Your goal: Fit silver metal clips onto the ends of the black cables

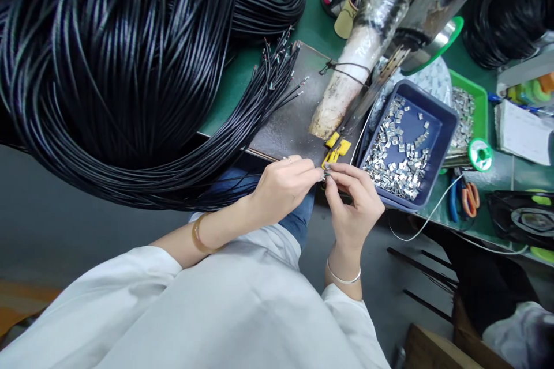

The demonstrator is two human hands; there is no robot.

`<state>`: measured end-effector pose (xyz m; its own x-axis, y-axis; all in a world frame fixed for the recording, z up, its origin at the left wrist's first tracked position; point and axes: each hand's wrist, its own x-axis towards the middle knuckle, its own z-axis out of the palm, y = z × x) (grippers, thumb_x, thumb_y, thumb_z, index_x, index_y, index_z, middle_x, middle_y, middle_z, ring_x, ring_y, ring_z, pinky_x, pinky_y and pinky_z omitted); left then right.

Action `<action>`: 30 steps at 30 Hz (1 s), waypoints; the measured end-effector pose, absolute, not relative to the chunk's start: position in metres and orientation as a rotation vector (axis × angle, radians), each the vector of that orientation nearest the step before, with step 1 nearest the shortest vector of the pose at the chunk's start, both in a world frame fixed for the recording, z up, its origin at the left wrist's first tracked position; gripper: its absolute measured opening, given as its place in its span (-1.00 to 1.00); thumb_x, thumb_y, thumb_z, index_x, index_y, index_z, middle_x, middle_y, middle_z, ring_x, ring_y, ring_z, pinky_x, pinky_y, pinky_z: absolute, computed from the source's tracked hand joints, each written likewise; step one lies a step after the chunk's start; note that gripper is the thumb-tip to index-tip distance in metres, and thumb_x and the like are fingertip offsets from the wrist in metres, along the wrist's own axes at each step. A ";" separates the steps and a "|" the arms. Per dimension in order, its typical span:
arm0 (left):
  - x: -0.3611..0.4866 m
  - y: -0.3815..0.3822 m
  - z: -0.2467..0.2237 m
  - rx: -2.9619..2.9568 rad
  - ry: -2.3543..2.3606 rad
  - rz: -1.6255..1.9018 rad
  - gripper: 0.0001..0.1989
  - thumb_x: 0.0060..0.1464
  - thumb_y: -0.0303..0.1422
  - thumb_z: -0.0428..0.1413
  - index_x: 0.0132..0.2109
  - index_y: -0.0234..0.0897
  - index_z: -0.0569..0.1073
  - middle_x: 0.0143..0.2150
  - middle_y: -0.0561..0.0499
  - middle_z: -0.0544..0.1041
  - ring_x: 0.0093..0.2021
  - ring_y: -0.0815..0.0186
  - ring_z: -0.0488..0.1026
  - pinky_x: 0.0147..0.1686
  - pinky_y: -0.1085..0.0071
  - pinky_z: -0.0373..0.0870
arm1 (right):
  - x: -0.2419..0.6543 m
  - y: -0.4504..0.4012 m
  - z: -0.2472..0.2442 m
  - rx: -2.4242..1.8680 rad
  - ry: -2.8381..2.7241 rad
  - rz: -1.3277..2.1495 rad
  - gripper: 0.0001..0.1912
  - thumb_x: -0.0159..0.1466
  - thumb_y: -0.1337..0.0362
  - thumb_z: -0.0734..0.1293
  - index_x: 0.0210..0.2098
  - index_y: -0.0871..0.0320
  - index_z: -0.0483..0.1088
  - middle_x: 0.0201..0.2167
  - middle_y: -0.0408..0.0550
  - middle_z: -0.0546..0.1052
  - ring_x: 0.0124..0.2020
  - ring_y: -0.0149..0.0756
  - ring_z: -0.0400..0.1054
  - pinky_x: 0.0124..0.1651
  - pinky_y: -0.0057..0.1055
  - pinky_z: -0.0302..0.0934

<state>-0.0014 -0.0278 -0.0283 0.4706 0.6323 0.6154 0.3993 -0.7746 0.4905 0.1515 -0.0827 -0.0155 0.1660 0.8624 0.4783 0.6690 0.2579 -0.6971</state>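
My left hand [285, 189] is closed in a pinch on the end of a black cable [246, 180], which runs in from the left over my lap. Facing it, my right hand [355, 199] pinches a tiny silvery piece, apparently a metal connector, between thumb and fingers. The fingertips of both hands nearly meet and partly hide what they hold. Just beyond them is a small yellow tool [336, 151] at the table's edge. Right of my right hand stands a dark blue tray [439, 121] with many loose metal connectors [396, 155].
A large bundle of black cables [116, 69] fills the left, its stripped ends [277, 66] lying on a metal plate [283, 127]. A wrapped white tube [350, 75] slants overhead. Rightward are a green tray [478, 104], a solder spool [480, 154], pliers [470, 199] and a seated person's leg [485, 277].
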 end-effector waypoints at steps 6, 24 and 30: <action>0.000 -0.041 -0.018 1.784 0.778 1.164 -0.81 0.28 -0.46 0.04 -0.32 -0.34 0.46 -0.44 0.04 0.54 -0.45 0.46 0.43 -0.39 0.55 0.32 | 0.143 -0.079 -0.024 -1.264 -1.142 0.739 -0.94 0.22 0.33 0.42 -0.40 0.12 0.50 -0.20 -0.10 0.55 -0.18 -0.32 0.58 -0.16 -0.37 0.53; 0.001 -0.011 -0.009 1.001 0.808 0.840 -0.88 -0.05 -0.39 0.25 -0.46 -0.36 0.51 -0.59 0.12 0.36 -0.56 0.52 0.18 -0.55 0.53 0.10 | 0.146 -0.077 -0.020 -1.295 -1.533 0.046 -0.84 0.27 0.45 0.35 -0.20 0.07 0.43 -0.22 -0.11 0.63 -0.20 -0.31 0.57 -0.18 -0.32 0.52; 0.000 -0.006 -0.008 0.978 0.762 0.862 -0.82 -0.05 -0.31 0.29 -0.46 -0.35 0.54 -0.57 0.10 0.41 -0.54 0.49 0.25 -0.48 0.51 0.24 | 0.149 -0.070 -0.023 -1.313 -1.480 0.182 -0.88 0.27 0.43 0.35 -0.25 0.08 0.41 -0.21 -0.09 0.63 -0.18 -0.30 0.57 -0.16 -0.29 0.52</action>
